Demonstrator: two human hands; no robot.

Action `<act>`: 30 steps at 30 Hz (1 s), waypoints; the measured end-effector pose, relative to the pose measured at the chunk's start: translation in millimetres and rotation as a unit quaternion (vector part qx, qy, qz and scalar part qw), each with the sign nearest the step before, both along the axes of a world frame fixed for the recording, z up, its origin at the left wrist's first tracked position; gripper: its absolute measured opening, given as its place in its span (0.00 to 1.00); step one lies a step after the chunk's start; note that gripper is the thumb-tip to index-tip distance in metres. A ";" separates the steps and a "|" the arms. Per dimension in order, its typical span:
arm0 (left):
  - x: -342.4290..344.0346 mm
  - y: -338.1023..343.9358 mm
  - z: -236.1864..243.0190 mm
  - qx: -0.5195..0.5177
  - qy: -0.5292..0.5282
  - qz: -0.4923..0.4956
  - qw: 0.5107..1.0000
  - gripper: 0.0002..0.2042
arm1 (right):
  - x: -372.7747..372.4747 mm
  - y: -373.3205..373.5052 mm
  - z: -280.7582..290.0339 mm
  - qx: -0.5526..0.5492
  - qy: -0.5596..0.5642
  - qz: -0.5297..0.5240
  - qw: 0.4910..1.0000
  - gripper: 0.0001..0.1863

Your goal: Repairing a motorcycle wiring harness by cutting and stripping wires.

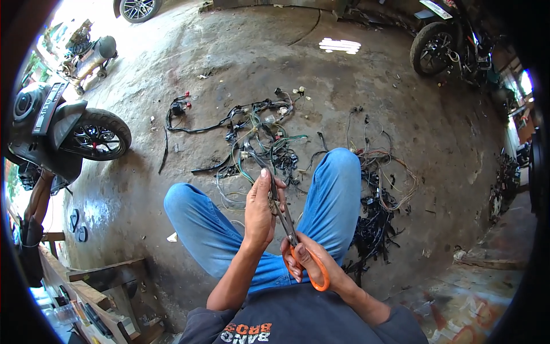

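Note:
My right hand (314,259) is closed around the orange handles of a pair of scissors (325,279). Their dark metal blades point up and to the left, reaching my left hand (260,213). That hand pinches a dark cable of a wiring harness (260,150) between thumb and fingers, above my lap. The harness spreads over the floor beyond my knees, a tangle of black-wrapped, green and white wires with connectors. Whether the blades touch the cable is hard to make out behind the fingers.
Black wrapping scraps (372,232) and loose pale and copper-coloured wires (404,172) lie right of my knee. A scooter (94,135) stands at left, an air compressor (94,54) behind it, a motorcycle (438,49) at far right. Sandals (83,233) and a wooden bench (103,275) sit at lower left.

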State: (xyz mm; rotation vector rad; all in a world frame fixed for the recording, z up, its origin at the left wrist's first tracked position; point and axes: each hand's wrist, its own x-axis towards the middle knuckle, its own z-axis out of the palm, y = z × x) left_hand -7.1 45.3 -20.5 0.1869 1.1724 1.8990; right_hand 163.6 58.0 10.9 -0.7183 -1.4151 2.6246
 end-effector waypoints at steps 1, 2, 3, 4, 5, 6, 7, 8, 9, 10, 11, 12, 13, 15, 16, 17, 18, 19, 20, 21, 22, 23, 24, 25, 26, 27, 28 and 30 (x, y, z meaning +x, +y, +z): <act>0.2 -0.7 -0.8 0.001 0.000 0.000 1.000 0.20 | -1.3 -0.6 -0.7 0.004 0.004 -0.016 1.000 0.30; 0.5 -1.5 -2.2 0.007 -0.010 0.004 1.000 0.20 | -1.8 -0.3 -1.3 0.005 0.004 -0.016 1.000 0.30; 0.5 -2.1 -4.0 0.012 -0.020 0.008 1.000 0.20 | -2.4 0.1 -1.9 0.019 -0.005 -0.012 1.000 0.29; 1.0 -1.5 -5.4 0.013 -0.021 0.007 1.000 0.20 | -2.2 0.9 -1.4 0.033 -0.015 -0.009 0.999 0.29; 1.4 -0.7 -7.4 0.021 -0.022 0.002 1.000 0.20 | -1.8 1.9 -2.7 0.033 -0.016 -0.009 0.999 0.29; 1.9 -0.2 -9.5 0.029 -0.023 -0.004 0.999 0.20 | -1.4 3.0 -5.6 0.062 -0.029 -0.013 0.998 0.29; 3.1 -0.3 -12.3 0.029 -0.024 -0.003 0.999 0.20 | -1.5 3.5 -8.0 0.090 -0.041 -0.016 0.995 0.29; 5.2 -0.3 -15.2 0.016 -0.023 -0.002 1.000 0.20 | -2.3 4.3 -8.7 0.089 -0.041 -0.015 0.995 0.29; 7.4 -0.2 -16.5 0.003 -0.023 -0.002 1.000 0.20 | -3.6 5.2 -9.1 0.137 -0.046 -0.024 0.989 0.29; 9.6 0.5 -15.7 0.003 -0.023 -0.002 1.000 0.20 | -4.7 6.1 -9.8 0.185 -0.051 -0.034 0.981 0.30; 12.0 1.3 -13.8 -0.003 -0.022 0.000 1.000 0.20 | -5.8 6.2 -10.4 0.185 -0.052 -0.034 0.981 0.30; 13.2 2.0 -12.8 -0.010 -0.021 0.003 1.000 0.21 | -7.3 6.0 -10.9 0.190 -0.050 -0.044 0.980 0.30; 13.4 1.7 -13.8 -0.006 -0.003 -0.004 1.000 0.21 | -8.1 5.4 -11.9 0.194 -0.048 -0.054 0.978 0.30; 16.9 0.4 -18.8 -0.036 0.020 -0.002 0.999 0.20 | -9.7 5.8 -17.4 0.175 -0.046 -0.067 0.981 0.30; 18.1 -0.1 -20.7 -0.064 0.044 0.000 0.997 0.20 | -10.8 6.1 -18.7 0.158 -0.043 -0.081 0.983 0.30; 18.4 -0.3 -21.9 -0.064 0.044 -0.001 0.997 0.20 | -12.0 6.5 -17.5 0.158 -0.044 -0.082 0.983 0.30; 18.4 -0.6 -22.8 -0.053 0.061 -0.002 0.997 0.20 | -13.4 7.2 -15.3 0.152 -0.043 -0.083 0.984 0.30; 18.4 -0.6 -23.1 -0.041 0.077 -0.004 0.996 0.20 | -14.5 7.7 -13.3 0.146 -0.042 -0.084 0.985 0.30; 19.0 0.0 -22.1 -0.041 0.077 -0.006 0.996 0.20 | -15.3 8.1 -11.9 0.146 -0.042 -0.086 0.985 0.30; 20.3 0.8 -20.2 -0.031 0.061 -0.006 0.998 0.19 | -15.9 8.5 -10.5 0.136 -0.038 -0.090 0.986 0.30; 21.0 1.8 -19.1 -0.021 0.046 -0.005 0.999 0.18 | -16.6 9.1 -10.5 0.125 -0.032 -0.093 0.987 0.30; 21.5 2.5 -18.0 -0.021 0.047 -0.005 0.999 0.18 | -17.0 9.1 -10.5 0.125 -0.032 -0.093 0.987 0.30; 22.0 3.2 -17.0 -0.027 0.051 -0.013 0.998 0.19 | -17.2 8.8 -10.6 0.118 -0.032 -0.099 0.988 0.30; 22.6 3.4 -16.0 -0.032 0.054 -0.022 0.998 0.20 | -16.7 8.2 -9.5 0.111 -0.033 -0.104 0.988 0.30; 22.4 3.0 -16.5 -0.032 0.054 -0.022 0.998 0.20 | -15.7 8.2 -8.5 0.111 -0.034 -0.105 0.988 0.30; 21.8 2.1 -18.0 -0.018 0.069 -0.031 0.997 0.20 | -14.3 8.5 -7.5 0.110 -0.034 -0.096 0.989 0.30; 21.4 1.5 -19.8 -0.004 0.084 -0.041 0.996 0.20 | -13.3 8.6 -6.6 0.108 -0.034 -0.088 0.990 0.29; 21.4 1.6 -24.5 -0.001 0.093 -0.041 0.995 0.20 | -12.8 8.3 -4.3 0.098 -0.040 -0.091 0.990 0.30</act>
